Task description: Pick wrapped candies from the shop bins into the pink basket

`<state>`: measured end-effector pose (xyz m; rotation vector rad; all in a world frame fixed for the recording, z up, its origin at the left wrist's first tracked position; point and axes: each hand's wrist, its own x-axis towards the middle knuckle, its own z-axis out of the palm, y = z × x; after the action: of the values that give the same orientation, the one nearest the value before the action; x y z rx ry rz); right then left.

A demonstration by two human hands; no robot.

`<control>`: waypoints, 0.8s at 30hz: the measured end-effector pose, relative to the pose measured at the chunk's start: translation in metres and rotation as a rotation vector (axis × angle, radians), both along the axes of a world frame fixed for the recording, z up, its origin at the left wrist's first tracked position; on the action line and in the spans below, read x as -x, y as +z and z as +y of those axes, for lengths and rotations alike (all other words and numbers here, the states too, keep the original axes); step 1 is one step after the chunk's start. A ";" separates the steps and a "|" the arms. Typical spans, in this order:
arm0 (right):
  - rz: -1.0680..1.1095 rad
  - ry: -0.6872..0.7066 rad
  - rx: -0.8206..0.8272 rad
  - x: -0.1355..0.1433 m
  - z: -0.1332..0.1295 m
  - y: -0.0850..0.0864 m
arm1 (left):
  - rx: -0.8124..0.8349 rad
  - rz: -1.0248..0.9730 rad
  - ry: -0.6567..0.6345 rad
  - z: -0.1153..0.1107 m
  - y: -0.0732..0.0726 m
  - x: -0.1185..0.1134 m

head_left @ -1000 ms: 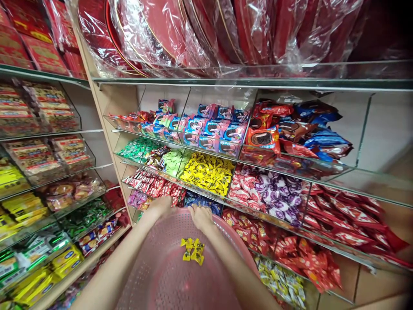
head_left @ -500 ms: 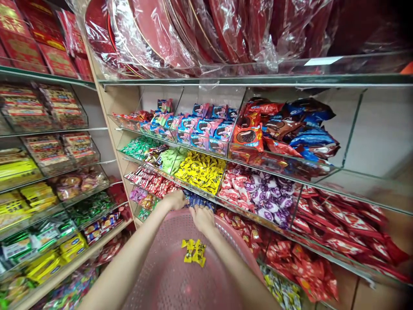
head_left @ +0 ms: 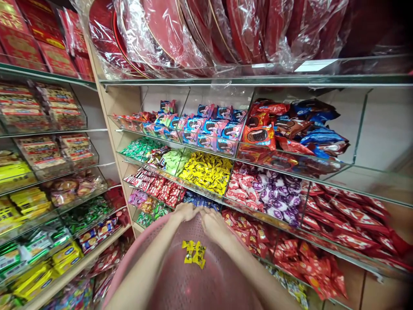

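A large pink perforated plastic basket (head_left: 135,249) is in front of me, with a few yellow-wrapped candies (head_left: 194,253) lying in it. My left hand (head_left: 187,211) is at the basket's far edge, its fingers curled inward. Beside it, close to its fingertips, my right hand (head_left: 213,221) is also closed. Whatever either hand holds is hidden by the fingers. Just beyond both hands, dark blue-wrapped candies (head_left: 201,200) fill a low shelf bin.
Glass-fronted bins hold yellow candies (head_left: 206,172), purple-wrapped candies (head_left: 277,193) and red packets (head_left: 312,262). Above them are cookie packs (head_left: 258,134). A glass shelf edge (head_left: 245,81) runs across the top under plastic-wrapped red round items (head_left: 180,34). More shelves stand left.
Both hands have drawn back from the blue candy bin toward me, over the basket's far edge, and closer together. The view has shifted slightly. The yellow candies stay in the basket.
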<state>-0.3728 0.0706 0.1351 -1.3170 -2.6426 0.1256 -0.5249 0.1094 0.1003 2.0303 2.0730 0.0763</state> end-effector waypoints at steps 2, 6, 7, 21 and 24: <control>0.003 0.068 -0.096 -0.011 -0.004 0.037 | -0.003 0.013 -0.019 0.003 -0.005 0.000; -0.049 0.087 -0.367 -0.023 0.015 0.102 | 0.003 -0.017 -0.014 0.010 -0.011 0.003; -0.084 0.092 -0.404 -0.024 0.024 0.111 | 0.011 -0.023 -0.008 0.011 -0.012 0.003; -0.174 0.146 -0.445 -0.018 0.063 0.088 | 0.159 -0.129 0.049 0.013 -0.010 0.009; -0.051 0.152 -0.515 -0.014 0.055 0.093 | 0.176 -0.124 0.056 0.013 -0.009 0.010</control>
<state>-0.3590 0.1260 0.2282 -0.9578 -2.5606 -0.5374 -0.5348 0.1221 0.0915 1.8181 1.9856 0.0274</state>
